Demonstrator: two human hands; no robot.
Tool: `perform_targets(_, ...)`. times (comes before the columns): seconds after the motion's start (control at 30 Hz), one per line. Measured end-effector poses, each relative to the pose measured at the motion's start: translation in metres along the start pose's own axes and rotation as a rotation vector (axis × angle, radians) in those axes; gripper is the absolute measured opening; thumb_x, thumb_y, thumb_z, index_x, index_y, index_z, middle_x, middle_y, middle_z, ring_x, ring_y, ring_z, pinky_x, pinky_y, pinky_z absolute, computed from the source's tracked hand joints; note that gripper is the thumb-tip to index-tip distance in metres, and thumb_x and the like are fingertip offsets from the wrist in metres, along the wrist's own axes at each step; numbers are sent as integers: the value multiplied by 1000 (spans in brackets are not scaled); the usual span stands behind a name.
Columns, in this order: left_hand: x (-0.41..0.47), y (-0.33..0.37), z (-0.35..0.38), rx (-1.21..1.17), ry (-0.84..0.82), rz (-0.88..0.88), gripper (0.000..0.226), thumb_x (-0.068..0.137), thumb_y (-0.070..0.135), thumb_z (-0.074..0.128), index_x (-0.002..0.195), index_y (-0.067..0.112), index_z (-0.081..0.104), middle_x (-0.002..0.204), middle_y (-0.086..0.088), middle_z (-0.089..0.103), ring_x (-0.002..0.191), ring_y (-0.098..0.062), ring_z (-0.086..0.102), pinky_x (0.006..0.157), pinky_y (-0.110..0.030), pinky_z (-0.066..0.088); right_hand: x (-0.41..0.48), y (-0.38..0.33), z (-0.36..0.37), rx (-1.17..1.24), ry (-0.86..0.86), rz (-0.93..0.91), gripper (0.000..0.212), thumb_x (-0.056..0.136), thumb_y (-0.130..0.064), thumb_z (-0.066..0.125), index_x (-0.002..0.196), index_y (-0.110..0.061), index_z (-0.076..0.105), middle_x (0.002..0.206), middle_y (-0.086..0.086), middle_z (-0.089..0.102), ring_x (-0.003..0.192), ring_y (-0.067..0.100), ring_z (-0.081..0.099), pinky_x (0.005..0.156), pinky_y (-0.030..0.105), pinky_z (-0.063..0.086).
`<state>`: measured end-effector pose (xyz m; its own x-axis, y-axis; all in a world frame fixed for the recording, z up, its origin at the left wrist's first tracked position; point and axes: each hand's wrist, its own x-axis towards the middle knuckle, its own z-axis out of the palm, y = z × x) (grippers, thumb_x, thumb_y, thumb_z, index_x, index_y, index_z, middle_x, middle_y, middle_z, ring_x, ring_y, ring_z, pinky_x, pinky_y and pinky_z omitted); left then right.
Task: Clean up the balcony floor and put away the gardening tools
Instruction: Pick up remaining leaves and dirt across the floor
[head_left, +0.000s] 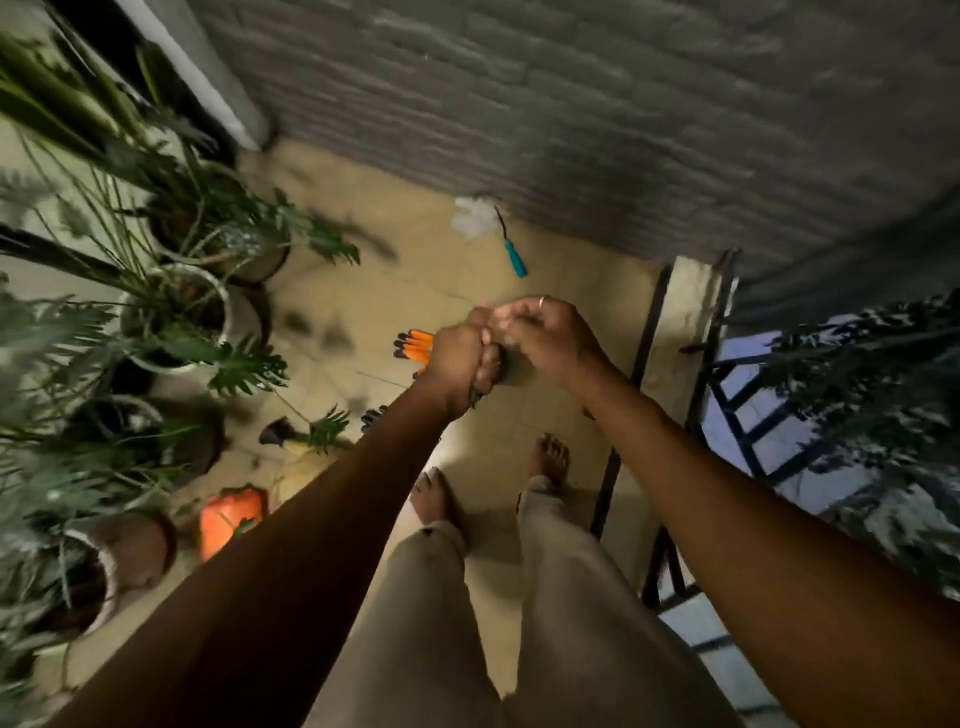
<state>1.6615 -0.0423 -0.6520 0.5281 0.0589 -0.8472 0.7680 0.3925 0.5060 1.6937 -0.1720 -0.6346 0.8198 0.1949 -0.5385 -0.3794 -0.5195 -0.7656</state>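
I stand on the tan tiled balcony floor (363, 291). My left hand (460, 358) is closed in a fist around a small dark object whose tip pokes out below it; what it is I cannot tell. My right hand (545, 338) touches the left one from the right, fingers curled over the same spot. An orange-and-black gardening glove (413, 345) lies on the floor just left of my left hand. A blue-handled tool (511, 249) rests farther off beside a white rag (472, 215) near the wall. A dark trowel-like tool (278, 431) lies by the pots.
Potted plants (171, 291) line the left side. An orange object (228, 514) sits by a brown pot (137, 545). A grey brick wall (597, 104) closes the far side. A black metal railing (711, 374) runs along the right. My bare feet (434, 493) are on the tiles.
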Motion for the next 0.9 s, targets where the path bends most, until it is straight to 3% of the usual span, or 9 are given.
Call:
perform_targets(0.07,-13,4,1,13,-14,-12,46,106,45,45,66,22,38,45,3,32,32,-12,22,41,-13,14,-12,-2,-7,10,28,27,9,89,-31,66,91,-29,74,95,-8,76,91,9,71,84,32,58)
perform_targets(0.2,-5,-28,12,77,-58,-65,49,104,52,45,65,24,40,48,4,33,33,-11,24,41,-13,15,-23,25,-16,57,126,98,12,94,-23,64,97,-28,74,99,-6,76,92,9,71,80,25,56)
perform_targets(0.33,38,-97,33,147,-111,-139,46,104,49,50,67,22,44,49,3,38,35,-12,27,39,-14,18,-14,118,-18,114,209,215,12,96,-24,61,96,-30,71,97,3,75,96,21,71,88,39,57)
perform_targets(0.57,168,-273,83,362,-169,-287,49,104,44,52,63,21,44,47,3,41,34,-11,31,40,-17,22,-3,376,-2,214,400,487,8,96,-34,63,94,-28,68,92,2,74,91,25,71,78,41,58)
perform_targets(0.63,211,-322,89,452,-171,-318,48,103,46,54,63,20,46,50,1,43,36,-12,33,43,-19,23,3,452,16,162,385,537,16,97,-36,60,100,-24,69,97,3,73,94,26,70,70,33,54)
perform_targets(0.73,274,-400,89,563,-165,-347,48,102,46,55,63,20,46,52,1,42,37,-13,33,44,-20,24,12,561,48,52,351,582,37,93,-31,60,123,-13,69,111,7,70,109,30,66,76,26,44)
perform_targets(0.8,303,-437,81,661,-162,-358,49,102,48,56,64,18,48,50,2,44,37,-13,34,44,-21,27,16,608,69,-21,325,621,44,95,-27,65,135,-9,61,129,10,65,122,28,60,86,27,45)
perform_targets(0.9,343,-484,68,818,-162,-354,49,102,49,56,66,16,54,50,1,49,38,-13,38,45,-21,31,36,671,105,-214,308,580,52,95,-37,66,139,-10,57,138,10,60,126,28,57,92,29,44)
